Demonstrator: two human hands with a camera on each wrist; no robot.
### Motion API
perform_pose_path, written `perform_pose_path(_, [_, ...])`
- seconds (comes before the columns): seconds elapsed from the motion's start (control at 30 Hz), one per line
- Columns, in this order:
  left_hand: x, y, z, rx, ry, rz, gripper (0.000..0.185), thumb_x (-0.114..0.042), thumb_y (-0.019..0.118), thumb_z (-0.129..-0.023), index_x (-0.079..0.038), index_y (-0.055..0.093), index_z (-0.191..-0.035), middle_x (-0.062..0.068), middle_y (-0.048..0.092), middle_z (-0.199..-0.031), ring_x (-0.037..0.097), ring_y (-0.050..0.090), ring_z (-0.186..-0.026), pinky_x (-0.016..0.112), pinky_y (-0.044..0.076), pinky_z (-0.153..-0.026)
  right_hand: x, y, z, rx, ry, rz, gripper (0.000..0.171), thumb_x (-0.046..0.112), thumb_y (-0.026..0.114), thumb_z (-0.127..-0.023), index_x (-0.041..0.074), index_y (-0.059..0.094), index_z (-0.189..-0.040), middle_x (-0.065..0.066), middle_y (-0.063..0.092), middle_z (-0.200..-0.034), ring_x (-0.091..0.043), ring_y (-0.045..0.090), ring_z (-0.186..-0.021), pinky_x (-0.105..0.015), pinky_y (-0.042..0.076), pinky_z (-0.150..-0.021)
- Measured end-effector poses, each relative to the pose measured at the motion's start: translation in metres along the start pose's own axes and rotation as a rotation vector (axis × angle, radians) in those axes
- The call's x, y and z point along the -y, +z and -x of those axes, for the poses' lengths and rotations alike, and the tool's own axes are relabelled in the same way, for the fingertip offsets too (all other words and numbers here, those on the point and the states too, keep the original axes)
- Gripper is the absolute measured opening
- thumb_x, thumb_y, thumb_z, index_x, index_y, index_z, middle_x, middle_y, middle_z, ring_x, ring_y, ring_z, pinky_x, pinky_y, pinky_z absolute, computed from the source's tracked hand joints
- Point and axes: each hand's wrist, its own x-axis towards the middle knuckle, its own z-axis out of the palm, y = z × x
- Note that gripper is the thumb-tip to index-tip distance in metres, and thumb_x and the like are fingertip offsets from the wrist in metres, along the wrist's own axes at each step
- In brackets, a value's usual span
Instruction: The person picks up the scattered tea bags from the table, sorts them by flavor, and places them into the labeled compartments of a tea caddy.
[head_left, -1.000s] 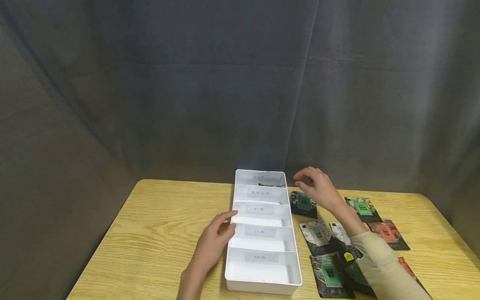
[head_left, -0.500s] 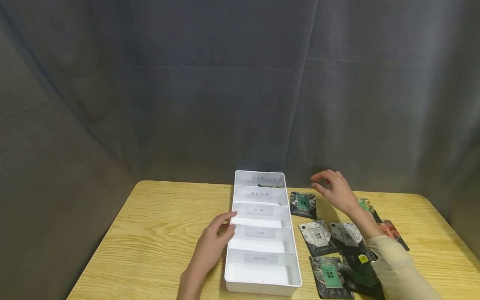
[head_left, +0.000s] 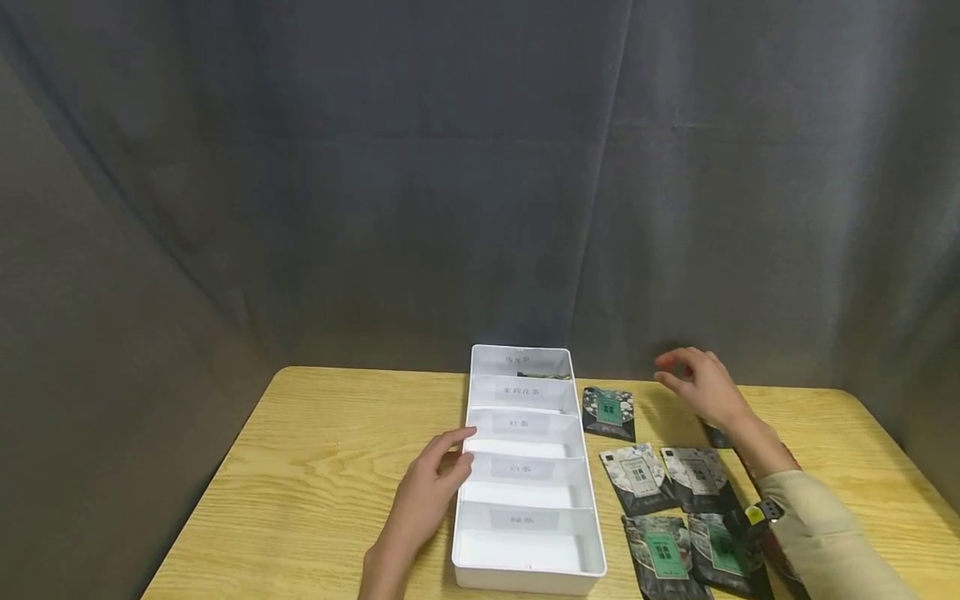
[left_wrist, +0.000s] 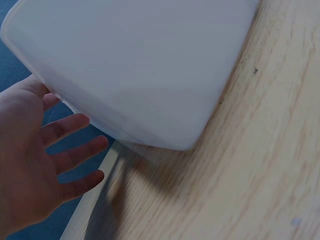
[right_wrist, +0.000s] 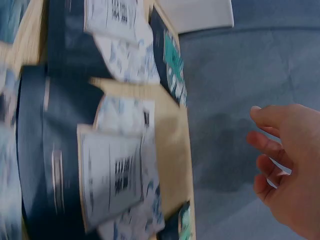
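The right hand point(head_left: 705, 390) hovers empty, fingers loosely curled, above the packets point(head_left: 637, 477) lying on the desk point(head_left: 315, 467) right of the tray point(head_left: 592, 500) (one packet seems to sit in its far compartment already), so this looks like a reach for a packet. Closing on one would call for lowering and pinching an edge. The left hand point(head_left: 423, 500) rests with straight fingers against the tray's left wall.

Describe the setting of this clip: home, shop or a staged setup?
Most likely a staged recording setup: a wooden table stands before a plain grey curtain, with only a white divided tray and tea sachets laid out beside it.
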Motion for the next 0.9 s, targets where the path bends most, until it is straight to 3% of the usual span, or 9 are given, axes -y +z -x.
perform_pose_path(0.2, [-0.001,0.000,0.001,-0.007,0.000,-0.005,0.036,-0.042,0.056,-0.100,-0.037,0.057,-0.135,-0.004,0.056,-0.142,0.023,0.059,-0.123,0.051,0.048,-0.103,-0.019,-0.003,0.004,0.016,0.043,0.008,0.031,0.024,0.064,-0.098,0.000,0.067,-0.117,-0.020,0.066,-0.110,-0.023,0.047,-0.082,-0.035,0.036,-0.069])
perform_pose_path(0.43, [0.000,0.001,0.001,-0.005,0.005,0.005,0.035,-0.042,0.056,-0.100,-0.038,0.057,-0.135,-0.004,0.056,-0.142,0.024,0.059,-0.124,0.050,0.049,-0.103,-0.041,-0.006,0.005,0.042,0.051,0.010,0.031,0.021,0.064,-0.098,-0.003,0.065,-0.117,-0.024,0.066,-0.110,-0.019,0.052,-0.074,-0.031,0.042,-0.061])
perform_pose_path(0.73, [-0.001,0.000,0.002,0.001,-0.003,0.017,0.036,-0.040,0.055,-0.100,-0.037,0.057,-0.136,-0.003,0.056,-0.142,0.023,0.060,-0.121,0.051,0.050,-0.100,-0.066,-0.011,0.010,0.084,0.105,0.052,0.036,0.022,0.063,-0.098,-0.006,0.064,-0.119,-0.029,0.064,-0.113,-0.034,0.060,-0.089,-0.040,0.049,-0.068])
perform_pose_path(0.9, [-0.001,0.001,0.002,0.005,-0.006,0.032,0.036,-0.040,0.056,-0.100,-0.036,0.057,-0.136,-0.003,0.056,-0.142,0.023,0.061,-0.121,0.050,0.050,-0.100,-0.082,-0.013,0.020,0.109,0.150,0.043,0.041,0.028,0.059,-0.100,-0.007,0.061,-0.122,-0.028,0.062,-0.114,-0.033,0.059,-0.090,-0.035,0.048,-0.066])
